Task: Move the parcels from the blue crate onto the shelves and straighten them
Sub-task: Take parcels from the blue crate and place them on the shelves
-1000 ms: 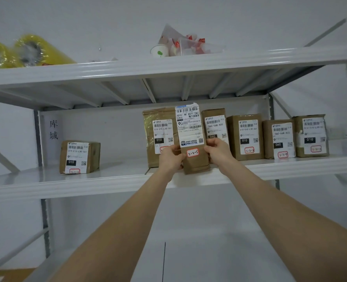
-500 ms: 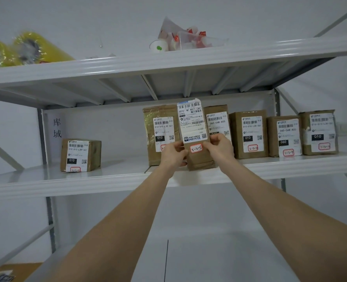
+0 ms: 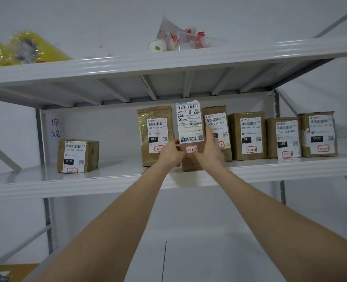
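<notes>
Both hands on 1 parcel: brown, tall, upright, white label facing out, red-framed sticker "3-2-5" low on the front.

Left hand wraps the left edge, fingers curled round it, thumb on the front just beside the sticker. Right hand clamps the right edge, fingers reaching up the side; can't make out its thumb. 2-sided grip, nothing else in either hand.

Parcel is at the front lip of the middle shelf, in the gap between left neighbour and right neighbour. It's forward of both and covers part of right neighbour's label. Can't tell if its base bears on the shelf or is just off it.

Further right, 3 more in line, upright, labels out: box 4, box 5, box 6. Lone box is well apart at the left end, turned slightly.

Top shelf: yellow rolls at left, paper cup touching clear tub mid-span.
</notes>
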